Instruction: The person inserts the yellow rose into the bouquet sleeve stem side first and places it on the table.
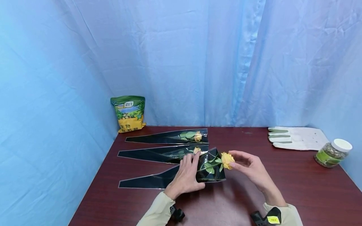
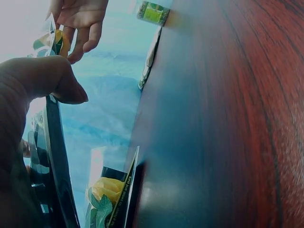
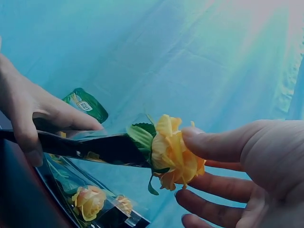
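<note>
A yellow rose (image 1: 227,160) with green leaves lies partly inside a black, clear-fronted flower sleeve (image 1: 150,181), its bloom poking out past the sleeve's wide end. My left hand (image 1: 186,175) grips that sleeve near its wide end, thumb on the near edge and fingers across the far side. With thumb and fingers, my right hand (image 1: 255,171) pinches the bloom, as the right wrist view also shows at the rose (image 3: 173,154). In the left wrist view, the sleeve (image 2: 59,161) is raised off the table. The lower stem is hidden by my left hand.
Two more sleeves, a far one (image 1: 158,137) and a middle one (image 1: 150,154), lie behind, each holding a yellow rose. A fertilizer bag (image 1: 128,114) stands back left. White-and-green gloves (image 1: 302,138) and a white-lidded jar (image 1: 332,153) sit at the right. Blue curtains enclose the table.
</note>
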Tool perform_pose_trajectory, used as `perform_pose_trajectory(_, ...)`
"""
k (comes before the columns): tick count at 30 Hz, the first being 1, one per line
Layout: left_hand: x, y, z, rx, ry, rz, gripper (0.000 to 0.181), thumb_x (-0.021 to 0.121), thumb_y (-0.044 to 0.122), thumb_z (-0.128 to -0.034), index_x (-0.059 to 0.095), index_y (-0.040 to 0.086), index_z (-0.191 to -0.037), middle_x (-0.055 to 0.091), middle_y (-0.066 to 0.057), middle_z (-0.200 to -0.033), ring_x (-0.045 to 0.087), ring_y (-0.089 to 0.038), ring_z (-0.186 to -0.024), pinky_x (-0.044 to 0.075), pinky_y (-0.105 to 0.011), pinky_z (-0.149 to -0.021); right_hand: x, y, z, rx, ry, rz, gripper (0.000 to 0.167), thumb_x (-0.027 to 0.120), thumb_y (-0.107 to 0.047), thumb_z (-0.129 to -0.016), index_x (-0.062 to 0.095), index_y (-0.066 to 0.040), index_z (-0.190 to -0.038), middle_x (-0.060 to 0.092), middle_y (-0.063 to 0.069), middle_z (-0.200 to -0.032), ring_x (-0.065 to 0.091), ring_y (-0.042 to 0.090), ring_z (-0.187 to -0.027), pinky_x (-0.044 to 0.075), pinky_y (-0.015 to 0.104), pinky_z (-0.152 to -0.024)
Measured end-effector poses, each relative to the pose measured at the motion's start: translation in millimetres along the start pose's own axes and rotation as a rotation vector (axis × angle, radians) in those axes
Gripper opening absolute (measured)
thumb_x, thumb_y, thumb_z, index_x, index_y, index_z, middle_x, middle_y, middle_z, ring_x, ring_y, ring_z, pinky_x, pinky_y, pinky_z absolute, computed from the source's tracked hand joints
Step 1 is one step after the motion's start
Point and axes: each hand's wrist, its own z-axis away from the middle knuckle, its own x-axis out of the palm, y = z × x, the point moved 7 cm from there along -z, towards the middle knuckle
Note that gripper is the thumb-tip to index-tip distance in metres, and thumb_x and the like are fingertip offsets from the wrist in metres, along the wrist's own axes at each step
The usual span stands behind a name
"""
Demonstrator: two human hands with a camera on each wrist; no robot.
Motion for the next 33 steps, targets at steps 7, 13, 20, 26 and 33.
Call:
perform_pose_trajectory(7, -0.9, 4.7, 0.3, 0.019, -0.005, -0.002, 0.113, 0.085, 0.043, -0.0630, 0.027, 0.015, -0.156, 0.043, -0.004, -0.122, 0.039, -0.017, -0.107, 0.035, -0.029, -0.087, 3, -1, 0.0, 0.004, 0.047, 0.057, 0.037, 0.066, -0.006, -0.094, 0.059, 0.009, -0.128, 0.069, -0.020, -0.099, 0.068, -0.002, -0.086, 0.058, 0.022, -0.072)
perform_pose_trajectory(13, -0.2, 7.5, 1.3, 0.032, -0.009, -0.040, 0.114, 0.085, 0.045, -0.0640, 0.026, 0.013, -0.156, 0.045, -0.004, -0.124, 0.039, -0.018, -0.106, 0.036, -0.030, -0.088, 8, -3, 0.9, 0.038, 0.074, 0.099, 0.032, 0.066, -0.011, -0.095, 0.063, 0.005, -0.123, 0.067, -0.010, -0.088, 0.066, 0.003, -0.074, 0.058, 0.025, -0.064)
perform_pose_trajectory(20, 1.4, 10.4, 2.8, 0.058, -0.009, -0.083, 0.114, 0.085, 0.047, -0.0642, 0.027, 0.013, -0.156, 0.045, -0.003, -0.120, 0.038, -0.017, -0.101, 0.033, -0.029, -0.085, 11, -3, 1.2, 0.146, 0.105, 0.141, 0.033, 0.068, -0.021, -0.095, 0.065, 0.000, -0.121, 0.065, -0.006, -0.079, 0.063, 0.009, -0.064, 0.055, 0.026, -0.059)
perform_pose_trajectory(26, 3.3, 12.1, 3.6, 0.061, -0.023, -0.106, 0.116, 0.085, 0.049, -0.0642, 0.024, 0.014, -0.157, 0.045, -0.004, -0.119, 0.037, -0.017, -0.099, 0.032, -0.028, -0.084, 14, -1, -0.4, 0.155, 0.125, 0.173, 0.027, 0.067, -0.026, -0.096, 0.065, -0.007, -0.115, 0.060, -0.004, -0.065, 0.057, 0.015, -0.054, 0.049, 0.028, -0.052)
perform_pose_trajectory(33, 2.3, 10.0, 2.7, 0.056, -0.012, -0.106, 0.115, 0.084, 0.048, -0.0650, 0.025, 0.014, -0.157, 0.046, -0.005, -0.125, 0.041, -0.019, -0.106, 0.037, -0.031, -0.088, 13, -5, 1.4, 0.170, 0.076, 0.165, 0.033, 0.062, -0.027, -0.100, 0.064, -0.002, -0.120, 0.070, 0.006, -0.084, 0.064, 0.010, -0.064, 0.055, 0.028, -0.058)
